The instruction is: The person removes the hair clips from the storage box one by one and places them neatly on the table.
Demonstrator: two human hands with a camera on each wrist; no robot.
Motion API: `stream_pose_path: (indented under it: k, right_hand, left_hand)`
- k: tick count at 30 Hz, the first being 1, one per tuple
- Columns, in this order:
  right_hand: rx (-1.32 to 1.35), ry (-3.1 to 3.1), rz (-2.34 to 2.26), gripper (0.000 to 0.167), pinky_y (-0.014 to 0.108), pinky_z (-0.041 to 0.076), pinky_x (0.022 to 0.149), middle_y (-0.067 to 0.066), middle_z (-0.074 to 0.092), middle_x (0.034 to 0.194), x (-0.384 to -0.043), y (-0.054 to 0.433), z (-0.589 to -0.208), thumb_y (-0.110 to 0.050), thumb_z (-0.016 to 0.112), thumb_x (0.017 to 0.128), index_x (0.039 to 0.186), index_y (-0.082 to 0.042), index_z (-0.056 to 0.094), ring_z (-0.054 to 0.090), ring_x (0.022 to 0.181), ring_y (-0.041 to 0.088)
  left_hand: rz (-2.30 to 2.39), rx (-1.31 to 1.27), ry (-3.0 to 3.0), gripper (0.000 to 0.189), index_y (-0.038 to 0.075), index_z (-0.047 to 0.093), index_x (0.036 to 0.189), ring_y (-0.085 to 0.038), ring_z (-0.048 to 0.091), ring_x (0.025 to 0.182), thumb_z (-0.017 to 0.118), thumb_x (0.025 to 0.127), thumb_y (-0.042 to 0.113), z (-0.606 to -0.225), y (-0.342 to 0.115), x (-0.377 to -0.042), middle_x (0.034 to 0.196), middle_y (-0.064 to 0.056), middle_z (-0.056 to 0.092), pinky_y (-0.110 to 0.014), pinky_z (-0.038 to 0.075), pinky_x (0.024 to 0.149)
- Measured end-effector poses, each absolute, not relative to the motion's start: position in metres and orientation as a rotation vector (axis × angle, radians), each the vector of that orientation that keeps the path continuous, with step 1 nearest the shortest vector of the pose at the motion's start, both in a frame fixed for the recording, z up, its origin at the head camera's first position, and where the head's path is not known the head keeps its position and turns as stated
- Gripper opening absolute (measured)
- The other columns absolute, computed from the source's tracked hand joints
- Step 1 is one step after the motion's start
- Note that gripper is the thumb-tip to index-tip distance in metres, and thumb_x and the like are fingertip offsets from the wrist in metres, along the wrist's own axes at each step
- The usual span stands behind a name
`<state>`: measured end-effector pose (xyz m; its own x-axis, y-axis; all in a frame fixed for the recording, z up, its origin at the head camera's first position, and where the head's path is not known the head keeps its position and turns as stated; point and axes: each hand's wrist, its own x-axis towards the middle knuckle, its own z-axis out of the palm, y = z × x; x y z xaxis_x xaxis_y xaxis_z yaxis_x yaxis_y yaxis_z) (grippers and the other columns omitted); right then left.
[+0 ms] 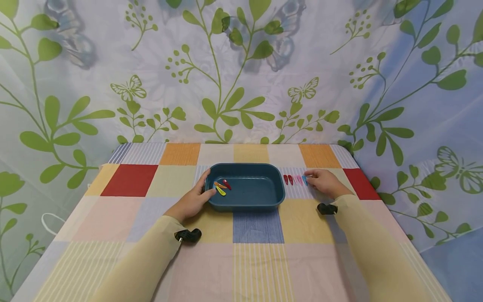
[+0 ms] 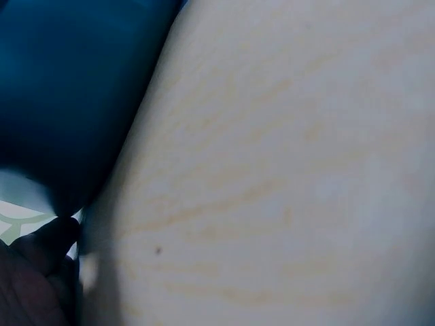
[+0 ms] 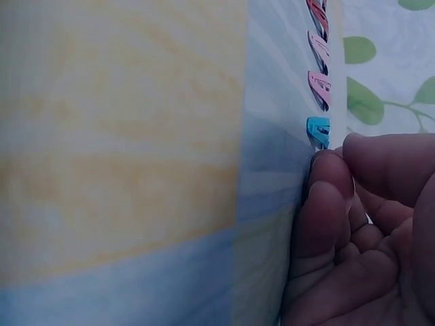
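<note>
A dark blue plastic tray (image 1: 247,206) stands on the patchwork cloth. At its left end my left hand (image 1: 193,200) grips the wall, thumb over the rim and fingers along the outside. Inside the tray, near that thumb, lie a yellow hair clip (image 1: 221,191), an orange hair clip (image 1: 219,184) and a dark red hair clip (image 1: 227,184). Right of the tray, red hair clips (image 1: 290,180) and pink hair clips (image 1: 299,180) form a row ending in blue. My right hand (image 1: 325,183) pinches at the blue hair clip (image 3: 318,130) end; its fingertips are partly hidden.
The patchwork tablecloth (image 1: 256,268) covers the table. A leaf-patterned curtain (image 1: 241,71) hangs behind and along both sides. Dark wrist devices (image 1: 188,235) sit at both sleeves. A white cable loop (image 1: 47,224) shows at the left edge.
</note>
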<state>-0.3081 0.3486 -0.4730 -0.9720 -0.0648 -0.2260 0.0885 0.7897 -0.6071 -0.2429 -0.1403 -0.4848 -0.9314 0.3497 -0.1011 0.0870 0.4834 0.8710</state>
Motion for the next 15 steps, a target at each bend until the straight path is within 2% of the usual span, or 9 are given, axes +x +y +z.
stream_pose_path:
  k: [5, 8, 11, 15]
  right_hand:
    - [0.058, 2.702, -1.042, 0.047, 0.027, 0.048, 0.075, 0.011, 0.066, 0.105, -0.309, 0.351, -0.474, -0.025, 0.056, 0.109, 0.150, -0.003, 0.055, 0.058, 0.093, 0.024]
    - [0.071, 2.689, -1.058, 0.050, 0.027, 0.050, 0.075, 0.007, 0.066, 0.098, -0.309, 0.353, -0.471, -0.028, 0.057, 0.109, 0.151, -0.003, 0.054, 0.058, 0.091, 0.023]
    - [0.050, 2.706, -1.096, 0.048, 0.028, 0.050, 0.071, 0.010, 0.063, 0.090, -0.311, 0.348, -0.463, -0.027, 0.056, 0.108, 0.150, -0.002, 0.055, 0.058, 0.084, 0.023]
    - [-0.089, 2.823, -1.037, 0.045, 0.032, 0.055, 0.075, 0.017, 0.072, 0.104, -0.313, 0.328, -0.441, -0.025, 0.056, 0.107, 0.146, -0.003, 0.059, 0.064, 0.088, 0.025]
  left_hand:
    - [1.409, 0.361, 2.472, 0.078, 0.043, 0.000, 0.169, -0.041, 0.016, 0.162, 0.051, 0.110, 0.043, -0.486, -0.141, -0.245, 0.175, -0.018, 0.018, -0.065, 0.016, 0.128]
    - [1.419, 0.348, 2.461, 0.078, 0.046, 0.001, 0.168, -0.039, 0.017, 0.163, 0.052, 0.110, 0.043, -0.485, -0.141, -0.244, 0.176, -0.016, 0.019, -0.064, 0.016, 0.129]
    - [1.418, 0.356, 2.460, 0.078, 0.043, 0.001, 0.169, -0.040, 0.016, 0.163, 0.052, 0.110, 0.043, -0.484, -0.141, -0.243, 0.176, -0.015, 0.018, -0.065, 0.015, 0.129]
    - [1.418, 0.360, 2.459, 0.079, 0.042, 0.001, 0.169, -0.039, 0.015, 0.163, 0.052, 0.110, 0.042, -0.485, -0.141, -0.244, 0.176, -0.014, 0.017, -0.064, 0.015, 0.129]
